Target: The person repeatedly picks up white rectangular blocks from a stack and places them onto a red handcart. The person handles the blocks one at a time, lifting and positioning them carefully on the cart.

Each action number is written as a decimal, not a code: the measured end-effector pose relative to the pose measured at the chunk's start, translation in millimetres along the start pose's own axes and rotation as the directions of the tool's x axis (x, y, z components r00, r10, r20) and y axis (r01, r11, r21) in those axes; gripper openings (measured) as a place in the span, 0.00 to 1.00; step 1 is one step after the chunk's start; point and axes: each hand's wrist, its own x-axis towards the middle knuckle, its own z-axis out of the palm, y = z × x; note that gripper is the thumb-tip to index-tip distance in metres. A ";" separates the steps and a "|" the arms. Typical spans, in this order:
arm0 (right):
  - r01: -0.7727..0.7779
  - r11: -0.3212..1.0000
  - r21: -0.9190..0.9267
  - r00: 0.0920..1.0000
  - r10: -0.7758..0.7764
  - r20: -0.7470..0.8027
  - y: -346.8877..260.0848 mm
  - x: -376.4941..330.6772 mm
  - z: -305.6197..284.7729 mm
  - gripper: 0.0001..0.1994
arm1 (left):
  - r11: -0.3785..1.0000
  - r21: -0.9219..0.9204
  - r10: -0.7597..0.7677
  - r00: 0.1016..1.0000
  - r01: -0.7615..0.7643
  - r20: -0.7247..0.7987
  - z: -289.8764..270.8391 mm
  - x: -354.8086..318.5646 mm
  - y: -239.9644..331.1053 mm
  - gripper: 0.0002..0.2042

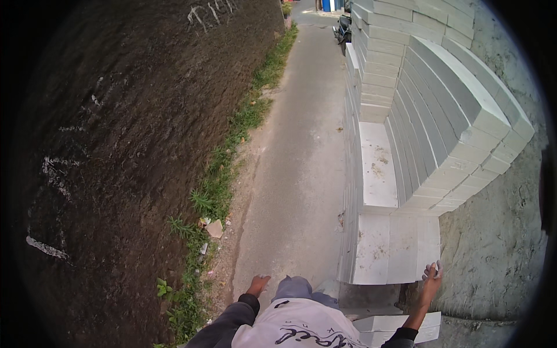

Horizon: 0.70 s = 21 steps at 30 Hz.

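My right hand (432, 275) is raised at the right corner of a low step of white building blocks (387, 249). Its fingers are loosely bent and apart, with nothing seen in them; whether they touch the block edge I cannot tell. Beside my body, over the pavement, my left hand (259, 285) hangs with its fingers partly stretched and holding nothing visible. Ahead on the right rises a tall stack of white blocks (452, 116), laid in tight rows. A single white block (429, 327) lies low by my right forearm.
A narrow paved lane (296, 162) runs ahead. Along its left stand grass and weeds (214, 191) and a dark rough wall (127, 145). A grey plastered wall (493, 249) is on the right. Farther up, a parked motorcycle (343, 29) stands beside the stack.
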 end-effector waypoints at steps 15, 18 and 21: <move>0.737 0.654 -0.167 0.537 -0.718 -0.443 -324.4 127.6 74.0 0.33 | 0.916 0.402 -0.083 0.979 0.002 0.184 88.6 131.1 145.9 0.26; 0.780 0.574 -0.251 0.384 -0.754 -0.533 -369.1 147.5 90.0 0.36 | 0.902 0.421 0.000 0.978 -0.091 0.209 111.6 166.4 194.9 0.26; 0.805 0.515 -0.295 0.266 -0.757 -0.597 -408.3 176.3 98.9 0.37 | 0.924 0.370 0.003 0.969 -0.097 0.248 142.1 200.1 252.4 0.27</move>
